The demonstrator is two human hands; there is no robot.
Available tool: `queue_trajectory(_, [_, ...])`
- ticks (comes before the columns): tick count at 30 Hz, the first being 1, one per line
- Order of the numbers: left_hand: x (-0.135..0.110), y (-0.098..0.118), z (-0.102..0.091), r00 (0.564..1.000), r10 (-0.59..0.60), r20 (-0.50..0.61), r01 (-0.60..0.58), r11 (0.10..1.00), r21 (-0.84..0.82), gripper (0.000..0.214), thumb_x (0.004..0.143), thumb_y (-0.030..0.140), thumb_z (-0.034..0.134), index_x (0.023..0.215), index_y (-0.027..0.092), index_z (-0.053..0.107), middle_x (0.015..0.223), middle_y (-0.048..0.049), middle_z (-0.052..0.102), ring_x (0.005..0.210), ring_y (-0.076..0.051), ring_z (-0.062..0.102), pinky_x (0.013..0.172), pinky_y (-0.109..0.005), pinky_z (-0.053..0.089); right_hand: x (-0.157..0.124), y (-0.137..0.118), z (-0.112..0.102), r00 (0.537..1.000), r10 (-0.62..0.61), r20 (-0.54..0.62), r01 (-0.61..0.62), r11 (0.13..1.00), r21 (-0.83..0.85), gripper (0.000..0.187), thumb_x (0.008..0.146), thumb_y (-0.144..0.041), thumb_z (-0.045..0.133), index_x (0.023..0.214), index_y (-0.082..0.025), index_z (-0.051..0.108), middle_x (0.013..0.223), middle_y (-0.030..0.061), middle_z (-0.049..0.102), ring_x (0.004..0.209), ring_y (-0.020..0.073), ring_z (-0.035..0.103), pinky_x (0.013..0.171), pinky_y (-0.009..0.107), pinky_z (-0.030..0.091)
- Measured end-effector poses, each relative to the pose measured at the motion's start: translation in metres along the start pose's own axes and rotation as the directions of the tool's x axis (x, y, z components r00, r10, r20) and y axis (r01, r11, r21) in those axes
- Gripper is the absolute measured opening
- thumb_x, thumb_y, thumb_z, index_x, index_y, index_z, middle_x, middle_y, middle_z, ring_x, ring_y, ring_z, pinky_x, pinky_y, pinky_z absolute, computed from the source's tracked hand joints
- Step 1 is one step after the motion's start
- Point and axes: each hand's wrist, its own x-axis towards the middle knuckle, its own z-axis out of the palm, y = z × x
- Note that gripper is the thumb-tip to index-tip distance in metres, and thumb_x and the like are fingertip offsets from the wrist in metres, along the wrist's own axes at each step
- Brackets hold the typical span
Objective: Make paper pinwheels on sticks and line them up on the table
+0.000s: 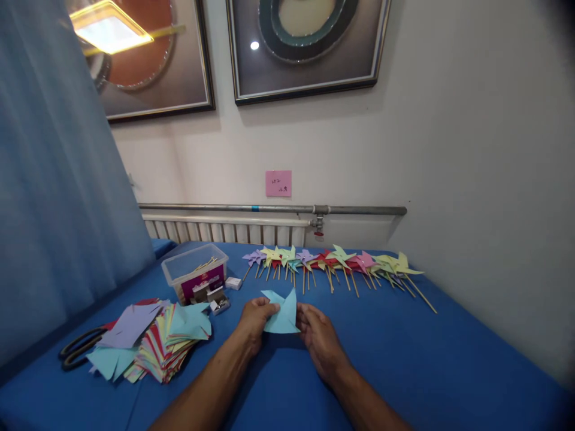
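A light-blue paper pinwheel (284, 316) with cut, pointed blades is held above the blue-covered table. My left hand (255, 323) pinches its left side, thumb on top of the paper. At its right edge are the curled fingers of my right hand (321, 340), gripping the paper there; the fingertips are partly hidden. No stick shows on this piece. Left of my hands lies a pile of cut coloured paper sheets (155, 353), with a light-blue one (191, 321) on top.
Scissors (76, 350) with black handles lie partly under the pile. Behind it stand a clear plastic tub (195, 272) holding sticks, and small boxes (219, 304). Finished pinwheels on sticks (339, 257) line the table's back. A blue curtain (58, 179) hangs at left.
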Motion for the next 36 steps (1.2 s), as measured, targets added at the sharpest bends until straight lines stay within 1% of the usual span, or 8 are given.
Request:
queue_trajectory(5, [0.000,0.002,-0.002,1.000,-0.013,0.014,0.014,0.998,-0.062,0.035,0.047,0.028,0.088,0.063,0.016,0.059,0.054,0.0004,0.061,0.047,-0.011,0.051,0.051,-0.024,0.039,-0.004,-0.006,0.002,0.998,0.013,0.063,-0.015,0.999,0.033,0.040,0.066,-0.045,0.089,0.094,-0.020,0.075,0.090,0.0069,0.081,0.085,0.0257,0.075,0.077,0.036,0.056])
queue_trajectory(9, [-0.003,-0.001,0.002,1.000,-0.016,0.026,0.017,0.999,-0.028,0.034,0.048,0.028,0.087,0.059,0.017,0.056,0.053,0.0008,0.060,0.047,-0.010,0.050,0.052,-0.025,0.039,0.001,0.002,-0.003,0.999,0.002,0.039,-0.001,1.000,-0.018,0.044,0.067,-0.046,0.090,0.099,-0.020,0.074,0.086,0.0056,0.081,0.080,0.0242,0.075,0.078,0.036,0.056])
queue_trajectory(15, [-0.006,-0.006,0.009,1.000,-0.012,0.016,0.012,1.000,0.012,0.038,0.047,0.031,0.088,0.059,0.018,0.055,0.050,0.0032,0.056,0.044,-0.009,0.046,0.049,-0.024,0.035,0.006,0.004,-0.004,0.997,-0.073,0.022,0.074,0.995,-0.069,0.057,0.058,-0.046,0.096,0.102,-0.022,0.071,0.087,0.0061,0.081,0.080,0.0268,0.076,0.078,0.039,0.057])
queue_trajectory(20, [-0.007,-0.006,0.013,1.000,-0.006,-0.014,0.007,0.999,0.035,0.042,0.044,0.030,0.090,0.055,0.019,0.051,0.046,0.0044,0.054,0.042,-0.007,0.042,0.046,-0.022,0.031,0.005,0.002,-0.002,0.996,-0.084,0.001,0.083,0.989,-0.126,0.054,0.061,-0.048,0.094,0.101,-0.021,0.070,0.086,0.0073,0.081,0.079,0.0289,0.076,0.077,0.040,0.056])
queue_trajectory(23, [-0.006,-0.007,0.013,0.999,0.007,-0.037,-0.005,0.998,0.060,0.037,0.046,0.026,0.087,0.054,0.019,0.052,0.045,0.0050,0.053,0.041,-0.007,0.040,0.045,-0.022,0.030,0.005,0.003,-0.003,0.997,-0.075,0.002,0.075,0.985,-0.153,0.050,0.061,-0.046,0.094,0.097,-0.020,0.071,0.086,0.0079,0.081,0.079,0.0285,0.075,0.075,0.038,0.056])
queue_trajectory(27, [-0.006,-0.008,0.012,1.000,0.006,-0.008,-0.006,0.996,0.090,0.028,0.050,0.021,0.082,0.055,0.018,0.055,0.046,0.0042,0.054,0.041,-0.008,0.042,0.045,-0.022,0.031,0.008,0.007,-0.005,0.995,-0.075,-0.061,0.062,0.979,-0.194,0.039,0.063,-0.041,0.089,0.090,-0.021,0.070,0.078,0.0058,0.079,0.073,0.0263,0.073,0.066,0.034,0.053])
queue_trajectory(33, [-0.007,-0.010,0.011,1.000,-0.011,-0.007,0.011,0.998,0.060,0.025,0.051,0.022,0.080,0.057,0.018,0.057,0.049,0.0020,0.057,0.043,-0.009,0.046,0.046,-0.023,0.034,0.012,0.015,-0.008,0.992,-0.053,-0.117,0.030,0.982,-0.184,0.034,0.068,-0.040,0.077,0.095,-0.022,0.066,0.066,0.0000,0.073,0.063,0.0234,0.069,0.062,0.033,0.052])
queue_trajectory(36, [-0.006,-0.012,0.011,1.000,-0.012,0.009,0.012,0.999,0.043,0.028,0.050,0.024,0.083,0.058,0.018,0.056,0.049,0.0023,0.057,0.043,-0.009,0.045,0.046,-0.023,0.034,0.012,0.017,-0.008,0.985,-0.088,-0.151,0.051,0.972,-0.231,0.042,0.069,-0.039,0.074,0.106,-0.022,0.063,0.060,-0.0040,0.066,0.056,0.0206,0.064,0.058,0.031,0.049])
